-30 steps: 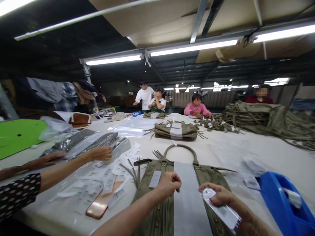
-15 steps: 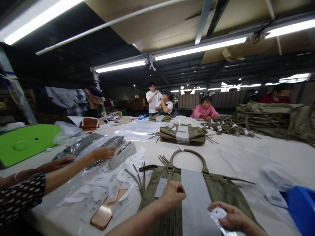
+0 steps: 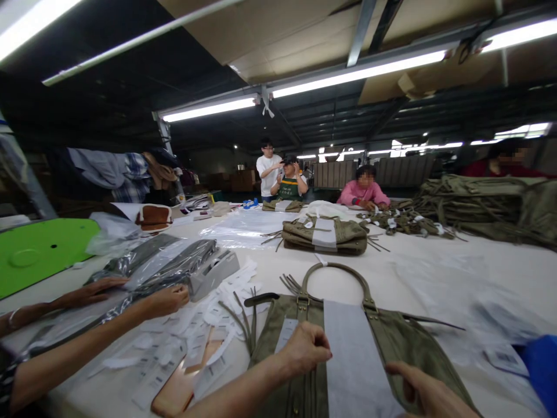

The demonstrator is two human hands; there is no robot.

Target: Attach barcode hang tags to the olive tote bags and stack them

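An olive-green handbag [image 3: 278,325] lies flat in front of me, its round handle pointing away and a pale paper band [image 3: 354,348] across its middle. My left hand [image 3: 304,348] is over the bag, left of the band, thumb and fingers pinched together; whatever they may hold cannot be made out. Partly behind that hand is a pale hang tag [image 3: 287,332]. My right hand [image 3: 429,392] is at the bag's lower right, cut off by the frame edge. Its index finger stretches out towards the band, and nothing shows in its fingers.
At left, a co-worker's hands [image 3: 167,301] are by plastic-wrapped goods [image 3: 174,261] and a grey tape dispenser [image 3: 215,273]. White labels [image 3: 163,360] and a phone [image 3: 174,392] lie nearer. Another banded bag [image 3: 324,235] sits ahead; a blue object [image 3: 542,366] stands right.
The clear packet with a white label in my right hand has gone from view, and that hand has lowered. My left hand stays nearly still. The co-worker's nearer hand has drawn back from the dispenser.
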